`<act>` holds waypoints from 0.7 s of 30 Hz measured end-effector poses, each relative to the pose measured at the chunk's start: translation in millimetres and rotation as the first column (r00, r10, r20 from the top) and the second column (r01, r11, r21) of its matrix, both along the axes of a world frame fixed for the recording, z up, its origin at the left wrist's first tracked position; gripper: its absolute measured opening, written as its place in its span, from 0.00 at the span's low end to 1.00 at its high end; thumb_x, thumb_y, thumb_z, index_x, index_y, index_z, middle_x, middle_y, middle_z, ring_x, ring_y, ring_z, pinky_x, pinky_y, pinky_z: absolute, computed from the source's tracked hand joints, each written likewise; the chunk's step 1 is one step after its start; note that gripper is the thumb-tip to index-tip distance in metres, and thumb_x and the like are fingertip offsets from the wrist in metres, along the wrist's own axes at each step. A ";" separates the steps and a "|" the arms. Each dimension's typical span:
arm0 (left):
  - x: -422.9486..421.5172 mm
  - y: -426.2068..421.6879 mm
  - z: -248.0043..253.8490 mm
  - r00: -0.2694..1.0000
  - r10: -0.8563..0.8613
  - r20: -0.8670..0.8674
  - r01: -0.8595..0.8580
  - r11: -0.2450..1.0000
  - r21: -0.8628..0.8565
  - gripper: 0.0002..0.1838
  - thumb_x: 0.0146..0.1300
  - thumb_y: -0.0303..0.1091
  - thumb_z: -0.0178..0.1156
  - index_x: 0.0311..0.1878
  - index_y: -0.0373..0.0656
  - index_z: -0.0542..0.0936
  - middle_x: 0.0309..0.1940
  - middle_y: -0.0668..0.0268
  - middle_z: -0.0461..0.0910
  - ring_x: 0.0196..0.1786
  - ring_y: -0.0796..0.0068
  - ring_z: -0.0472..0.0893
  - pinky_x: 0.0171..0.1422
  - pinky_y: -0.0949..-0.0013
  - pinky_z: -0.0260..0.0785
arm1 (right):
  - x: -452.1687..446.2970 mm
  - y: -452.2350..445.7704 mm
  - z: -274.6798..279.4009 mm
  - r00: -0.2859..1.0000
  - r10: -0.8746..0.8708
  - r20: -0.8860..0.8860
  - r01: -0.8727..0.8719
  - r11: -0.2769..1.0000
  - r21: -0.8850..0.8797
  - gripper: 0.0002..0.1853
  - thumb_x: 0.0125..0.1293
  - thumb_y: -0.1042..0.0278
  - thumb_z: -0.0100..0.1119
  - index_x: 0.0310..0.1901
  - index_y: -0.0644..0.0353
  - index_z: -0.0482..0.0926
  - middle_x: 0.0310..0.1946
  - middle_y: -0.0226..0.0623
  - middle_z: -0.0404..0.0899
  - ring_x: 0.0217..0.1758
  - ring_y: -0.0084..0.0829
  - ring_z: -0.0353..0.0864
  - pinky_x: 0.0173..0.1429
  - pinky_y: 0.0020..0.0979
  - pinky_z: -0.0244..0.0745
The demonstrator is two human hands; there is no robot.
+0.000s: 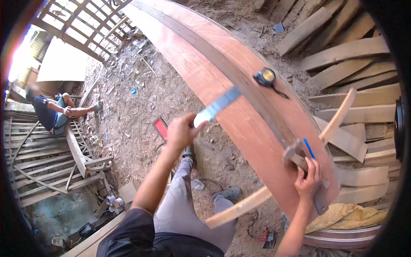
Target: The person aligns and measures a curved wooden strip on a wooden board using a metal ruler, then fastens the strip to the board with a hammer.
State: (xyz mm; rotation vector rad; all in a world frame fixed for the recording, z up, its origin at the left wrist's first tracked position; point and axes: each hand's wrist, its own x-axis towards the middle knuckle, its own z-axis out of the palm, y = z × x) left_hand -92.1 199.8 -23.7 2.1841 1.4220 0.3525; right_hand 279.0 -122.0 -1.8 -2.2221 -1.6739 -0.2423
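My left hand (pixel 181 132) is closed around the pale end of a flat metal try square (pixel 220 103), whose blade reaches over the near edge of a long reddish plywood board (pixel 252 132). On the board's near end, my right hand (pixel 309 177) has its fingers bent around the lower end of a blue pencil (pixel 308 148). Right by those fingers lies a claw hammer (pixel 293 150), its handle partly hidden by the hand. A long dark wood strip (pixel 261 107) runs lengthwise along the board. Farther up sits a black and yellow tape measure (pixel 266 77).
Curved timber (pixel 239 208) sticks out from under the board on both sides. Many cut wood pieces (pixel 346 60) lie on the right. A person (pixel 51 109) sits at the left by stacked slats (pixel 43 167). A red-faced object (pixel 161 128) stands on the littered dirt floor.
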 end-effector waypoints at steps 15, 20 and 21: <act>-17.3 47.4 3.0 0.982 -0.162 0.101 0.190 0.870 -0.455 0.25 0.76 0.60 0.65 0.45 0.44 0.81 0.25 0.48 0.86 0.32 0.41 0.89 0.34 0.43 0.80 | -78.1 433.5 36.7 0.988 -0.012 -0.153 0.020 0.999 0.049 0.19 0.74 0.65 0.69 0.62 0.61 0.82 0.55 0.52 0.83 0.60 0.58 0.83 0.64 0.51 0.78; -19.4 49.1 -4.1 0.970 -0.173 0.169 0.236 0.840 -0.488 0.24 0.76 0.59 0.65 0.45 0.43 0.80 0.24 0.47 0.85 0.31 0.39 0.88 0.34 0.41 0.80 | -68.6 547.7 -22.8 0.974 -0.020 -0.224 0.008 0.999 -0.054 0.19 0.72 0.59 0.71 0.59 0.56 0.83 0.54 0.49 0.84 0.59 0.57 0.83 0.63 0.51 0.78; -18.9 49.6 -4.8 0.970 -0.179 0.167 0.239 0.837 -0.493 0.24 0.76 0.59 0.65 0.46 0.43 0.80 0.24 0.47 0.85 0.31 0.39 0.88 0.34 0.41 0.80 | -70.1 556.4 -29.2 0.971 -0.025 -0.237 0.012 0.998 -0.056 0.19 0.71 0.59 0.71 0.59 0.56 0.83 0.54 0.49 0.84 0.60 0.57 0.83 0.64 0.51 0.78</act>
